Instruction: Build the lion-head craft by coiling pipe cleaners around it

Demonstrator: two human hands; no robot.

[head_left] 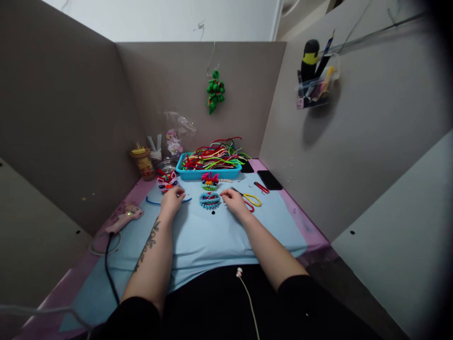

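A round piece of coiled blue chenille stems with red inside [210,200] lies on the light blue cloth between my hands. My left hand [171,200] is to its left, over a dark blue chenille stem [153,203]; its fingers are curled together, and what they hold, if anything, is too small to make out. Beside the coiled piece on the right, my right hand [234,202] rests with fingers bent and slightly apart, nothing visible in them. Just beyond lie a pink and red chenille animal head [167,181] and a magenta one with a green lower edge [210,181].
Yellow-and-red-handled scissors [252,199] lie by my right hand, with a red cutter [261,187] and a black phone [269,180] beyond. A blue tray [208,174] of chenille stems stands behind. At left are a glue gun [125,219] and a lidded cup [144,164].
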